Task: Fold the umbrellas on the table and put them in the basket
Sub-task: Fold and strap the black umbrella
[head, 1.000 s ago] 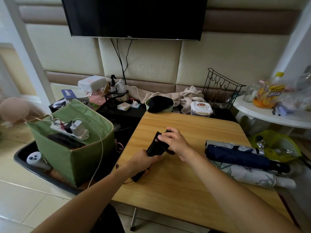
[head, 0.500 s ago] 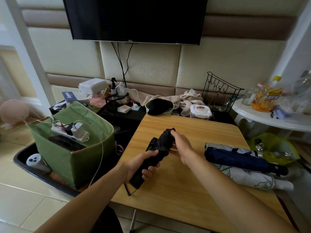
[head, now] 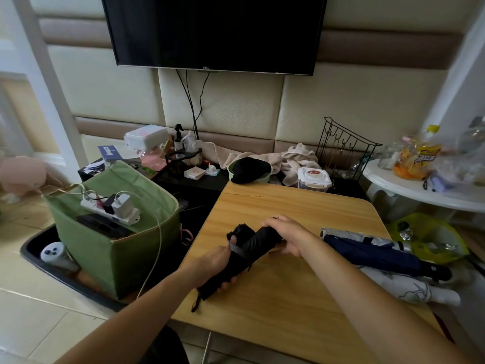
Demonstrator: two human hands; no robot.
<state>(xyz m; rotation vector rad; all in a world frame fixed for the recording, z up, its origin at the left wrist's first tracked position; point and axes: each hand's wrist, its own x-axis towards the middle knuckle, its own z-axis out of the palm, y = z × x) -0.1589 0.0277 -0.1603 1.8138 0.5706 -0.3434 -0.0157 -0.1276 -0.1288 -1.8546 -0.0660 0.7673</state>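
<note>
Both hands' fingers curl around the black umbrella (head: pixel 245 256): left hand (head: pixel 214 261) low, right hand (head: pixel 287 236) high.

Black umbrella (head: pixel 252 248) gripped in both hands: left hand (head: pixel 214 261) round handle end, right hand (head: pixel 287 236) over canopy tip (strap (head: pixel 195 303) dangling below left wrist).

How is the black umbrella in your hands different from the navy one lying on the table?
The black umbrella is gripped by both hands, left hand and right hand, tilted above the table; the navy umbrella lies untouched among other umbrellas. Black looks shorter than navy. Both are collapsed.
</note>
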